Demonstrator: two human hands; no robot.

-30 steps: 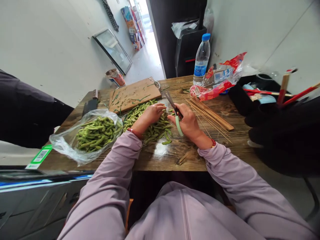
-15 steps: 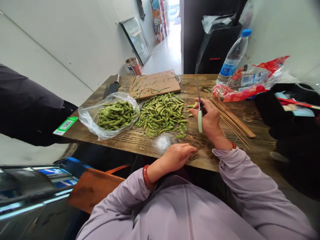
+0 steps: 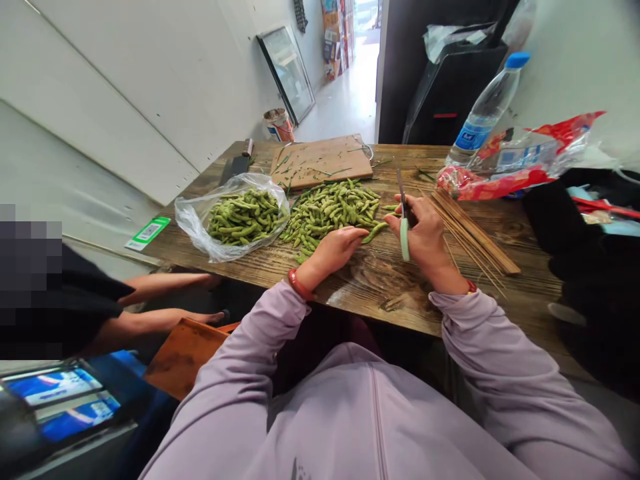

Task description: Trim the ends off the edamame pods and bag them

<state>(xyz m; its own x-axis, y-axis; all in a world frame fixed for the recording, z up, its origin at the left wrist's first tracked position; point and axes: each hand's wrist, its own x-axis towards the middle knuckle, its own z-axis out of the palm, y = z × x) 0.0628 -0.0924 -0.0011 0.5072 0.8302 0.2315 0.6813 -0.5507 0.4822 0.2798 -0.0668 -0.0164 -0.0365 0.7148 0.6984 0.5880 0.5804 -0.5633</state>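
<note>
My right hand (image 3: 424, 233) is closed around a pair of scissors (image 3: 405, 239) with a pale green handle, its blades pointing away from me. My left hand (image 3: 336, 253), a red bangle at its wrist, has its fingers pressed together at the end of a green soybean pod (image 3: 376, 231). Behind that hand spreads a heap of green soybean pods (image 3: 345, 203) on the wooden table (image 3: 280, 270). More pods fill an open clear plastic bag (image 3: 193, 223) to the left. A few pods lie close to the scissors, partly hidden by my right hand.
A cutting board (image 3: 320, 163) with green scraps lies behind the heap, a cleaver (image 3: 235, 168) beside it. Bamboo skewers (image 3: 470, 237) lie right of my right hand. A water bottle (image 3: 483, 120) and red plastic packaging (image 3: 520, 180) stand behind them. Another person (image 3: 90, 293) is at the left.
My left hand has moved from the table's near edge forward to the pods and now pinches one. My right hand keeps the scissors. Another person's bent-down arms have appeared at left.
</note>
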